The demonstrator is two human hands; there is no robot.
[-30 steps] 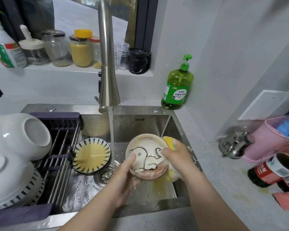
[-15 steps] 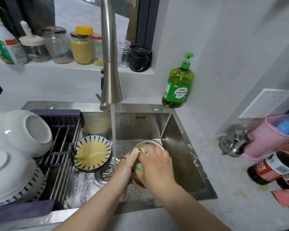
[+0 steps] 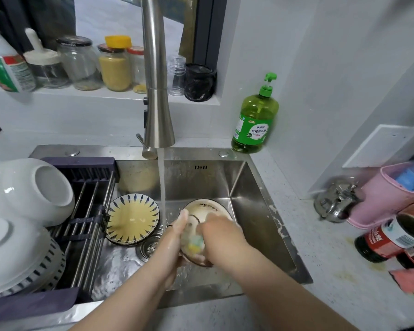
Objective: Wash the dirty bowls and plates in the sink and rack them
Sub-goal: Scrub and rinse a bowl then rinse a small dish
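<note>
A cartoon-print bowl (image 3: 207, 207) is tilted over the steel sink (image 3: 251, 199). My left hand (image 3: 177, 231) grips its left rim. My right hand (image 3: 221, 231) presses a yellow-green sponge (image 3: 195, 243) inside the bowl; both are motion-blurred. A yellow plate with a blue petal rim (image 3: 132, 219) leans at the sink's left, on another dish. Water runs from the faucet (image 3: 157, 96). On the left, the dish rack (image 3: 89, 211) holds white bowls (image 3: 31, 189) and stacked plates (image 3: 17, 256).
A green dish-soap bottle (image 3: 255, 118) stands at the sink's back right corner. Jars line the window ledge (image 3: 101, 65). On the right counter sit a metal kettle (image 3: 335, 203), a pink basket (image 3: 390, 192) and a dark bottle (image 3: 390, 237). The drain strainer (image 3: 151, 247) is uncovered.
The bowl dropped lower into the sink and tilted. My right hand moved from the bowl's right rim into the bowl with the sponge and keeps scrubbing there.
</note>
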